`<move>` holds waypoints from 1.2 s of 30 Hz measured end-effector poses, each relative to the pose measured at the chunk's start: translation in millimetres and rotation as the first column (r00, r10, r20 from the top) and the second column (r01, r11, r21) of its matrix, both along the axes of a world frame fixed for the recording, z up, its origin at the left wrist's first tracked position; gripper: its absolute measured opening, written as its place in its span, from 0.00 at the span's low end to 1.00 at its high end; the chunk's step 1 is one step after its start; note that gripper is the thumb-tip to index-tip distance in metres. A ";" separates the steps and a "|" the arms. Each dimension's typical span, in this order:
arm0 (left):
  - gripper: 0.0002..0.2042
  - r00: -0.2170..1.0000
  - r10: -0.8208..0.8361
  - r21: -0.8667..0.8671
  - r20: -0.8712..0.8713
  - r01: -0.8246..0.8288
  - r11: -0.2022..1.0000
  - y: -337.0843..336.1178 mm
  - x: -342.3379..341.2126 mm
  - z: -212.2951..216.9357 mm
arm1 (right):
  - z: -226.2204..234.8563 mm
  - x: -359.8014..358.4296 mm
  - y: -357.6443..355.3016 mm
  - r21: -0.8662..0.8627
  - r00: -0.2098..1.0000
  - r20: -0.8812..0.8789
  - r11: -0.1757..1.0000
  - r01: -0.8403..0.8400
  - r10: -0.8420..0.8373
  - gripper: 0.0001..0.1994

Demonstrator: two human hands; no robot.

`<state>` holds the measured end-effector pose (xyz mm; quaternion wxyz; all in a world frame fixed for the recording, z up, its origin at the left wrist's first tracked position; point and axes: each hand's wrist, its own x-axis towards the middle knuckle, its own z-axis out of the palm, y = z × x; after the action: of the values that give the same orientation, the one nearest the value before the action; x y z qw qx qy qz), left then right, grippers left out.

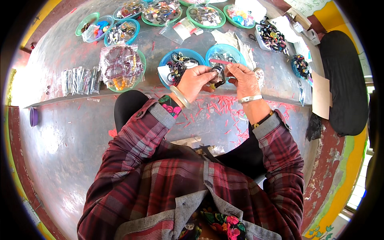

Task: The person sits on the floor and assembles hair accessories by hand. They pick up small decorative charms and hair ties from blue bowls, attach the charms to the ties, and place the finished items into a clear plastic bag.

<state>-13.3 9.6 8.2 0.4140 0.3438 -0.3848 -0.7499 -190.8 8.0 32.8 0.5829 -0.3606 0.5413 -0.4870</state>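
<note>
In front of me, above the near edge of the raised grey surface, both hands meet at a small clear plastic bag (218,75) with dark contents. My left hand (193,83) is closed on the bag, thumb and fingers pinching its side. A thin red strip (220,62) stretches across the bag's top to the fingertips of my right hand (245,83), which are pinched together. Just behind the hands stand a blue basket of dark bands (182,52) and a second blue basket (225,46), partly hidden by my fingers.
A green basket (143,74) with bagged beads stands left, beside a row of slim clear packets (81,81). Farther back are several baskets of accessories and a white tub (264,46) of dark items. Red strips (218,108) litter the lower floor. A purple cup (33,117) stands far left.
</note>
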 end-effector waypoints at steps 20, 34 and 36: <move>0.09 0.990 0.103 0.069 -0.094 -0.097 0.993 -2.1 1.3 -4.7 | -4.6 3.3 1.3 0.063 0.955 -0.234 0.983 -0.174 0.184 0.15; 0.20 0.998 0.052 0.098 -0.031 -0.049 0.994 0.2 4.7 4.1 | -1.7 6.6 2.6 0.005 0.953 -0.232 0.980 -0.200 0.196 0.07; 0.20 0.994 0.103 0.111 -0.036 -0.098 0.989 0.4 4.0 5.5 | -1.9 7.1 2.1 -0.045 0.934 -0.302 0.975 -0.216 0.193 0.07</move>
<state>-9.2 10.0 13.6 0.4399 0.3690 -0.3167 -0.7550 -183.7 10.1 30.9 0.5286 -0.5059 0.5625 -0.3850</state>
